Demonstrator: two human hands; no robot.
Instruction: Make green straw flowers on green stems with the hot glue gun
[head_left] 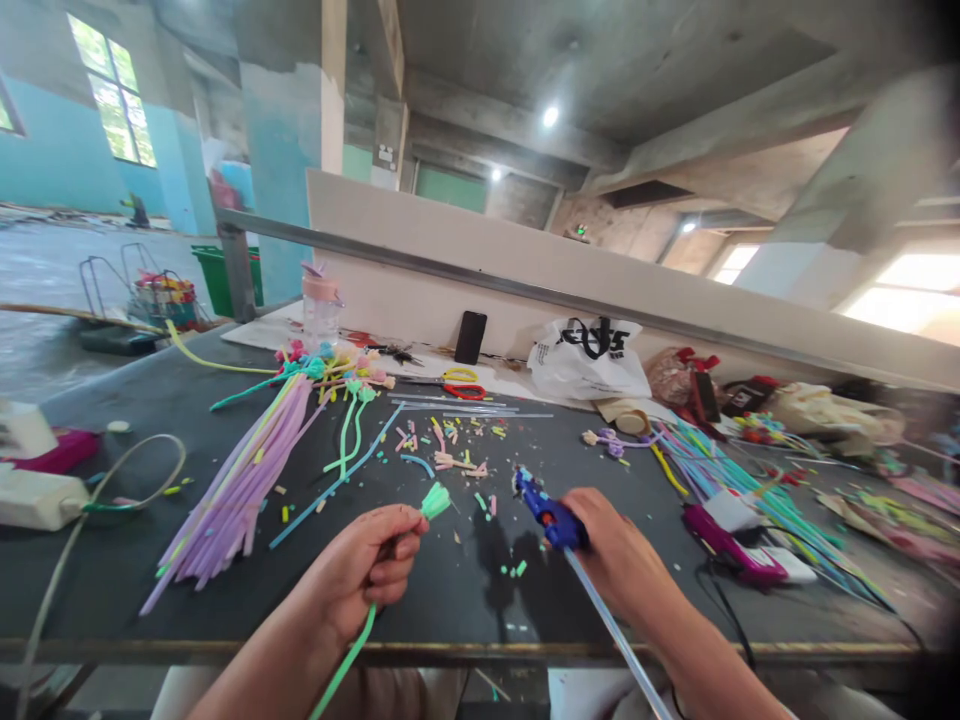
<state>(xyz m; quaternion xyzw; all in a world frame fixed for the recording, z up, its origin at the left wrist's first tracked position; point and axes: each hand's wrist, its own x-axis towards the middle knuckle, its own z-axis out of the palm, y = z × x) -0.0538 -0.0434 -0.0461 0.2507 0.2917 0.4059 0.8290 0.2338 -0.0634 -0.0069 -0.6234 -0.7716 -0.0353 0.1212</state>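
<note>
My left hand (373, 566) is closed around a green straw (346, 663) whose frayed, tassel-like tip (436, 500) sticks up past my fingers. My right hand (611, 548) grips a blue hot glue gun (546, 508); a clear glue stick (615, 630) trails out of its back toward me. The gun's nozzle points away, to the upper left, a short way right of the straw's tip. Both hands hover over the near part of a dark worktable (480, 590).
A bundle of purple straws (240, 480) lies left of my hands. Cut straw bits (450, 450) litter the middle. Scissors (459, 384), a phone (470, 337), a white bag (589, 358) and a bottle (321, 310) stand at the back. More straws (735, 480) lie right; a white power strip (34, 497) left.
</note>
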